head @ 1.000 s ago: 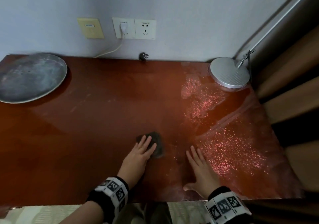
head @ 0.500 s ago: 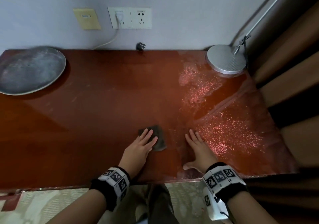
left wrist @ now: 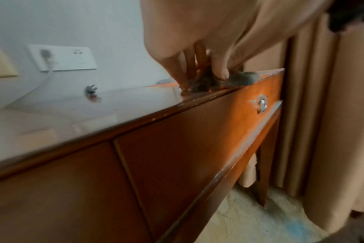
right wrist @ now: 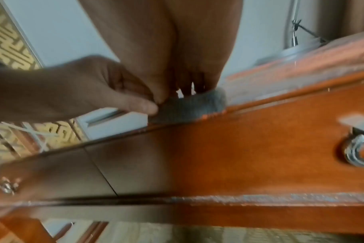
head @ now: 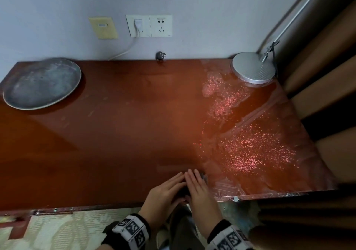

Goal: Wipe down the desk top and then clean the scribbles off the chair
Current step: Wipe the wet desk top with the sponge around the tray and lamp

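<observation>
Fingers of both hands lie straight and close together at the desk's near edge, flat over the grey cloth. From the head view, the right hand covers most of the cloth, of which only a dark sliver shows past the fingertips, and the left hand rests beside it, touching it. From the right wrist view, the left thumb presses the cloth's left end while the cloth bulges out under the right fingers at the desk top's front lip. To the right, the desk top glitters with wet speckles. 1 round metal tray sits at the far left, and a lamp base at the far right corner.
</observation>
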The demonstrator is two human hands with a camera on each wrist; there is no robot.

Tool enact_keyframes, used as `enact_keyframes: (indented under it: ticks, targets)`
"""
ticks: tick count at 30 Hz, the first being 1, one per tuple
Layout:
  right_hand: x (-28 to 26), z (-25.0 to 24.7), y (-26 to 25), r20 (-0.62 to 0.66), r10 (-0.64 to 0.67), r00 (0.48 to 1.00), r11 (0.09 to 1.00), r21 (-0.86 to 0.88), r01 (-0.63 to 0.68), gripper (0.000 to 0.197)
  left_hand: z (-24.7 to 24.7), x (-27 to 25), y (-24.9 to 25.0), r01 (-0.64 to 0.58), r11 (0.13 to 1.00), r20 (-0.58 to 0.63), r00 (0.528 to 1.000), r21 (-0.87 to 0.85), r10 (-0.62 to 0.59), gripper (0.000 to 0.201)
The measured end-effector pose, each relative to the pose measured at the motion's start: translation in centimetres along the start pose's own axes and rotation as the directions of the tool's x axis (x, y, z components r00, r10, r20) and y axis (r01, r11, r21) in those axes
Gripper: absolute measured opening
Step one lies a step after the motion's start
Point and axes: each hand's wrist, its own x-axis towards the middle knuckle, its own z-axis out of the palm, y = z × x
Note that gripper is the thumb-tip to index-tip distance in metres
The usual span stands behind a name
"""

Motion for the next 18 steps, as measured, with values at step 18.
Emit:
enact_keyframes:
  ticks: [18]
  targets:
    - [-2.6, 1.3, 1.9, -0.168, -0.277, 0.946, 0.957, -0.137, 0.255, 0.064, -1.4, 0.2, 0.5, 0.314, 0.947, 0.091, 0.943, 0.075, -0.32, 0.064]
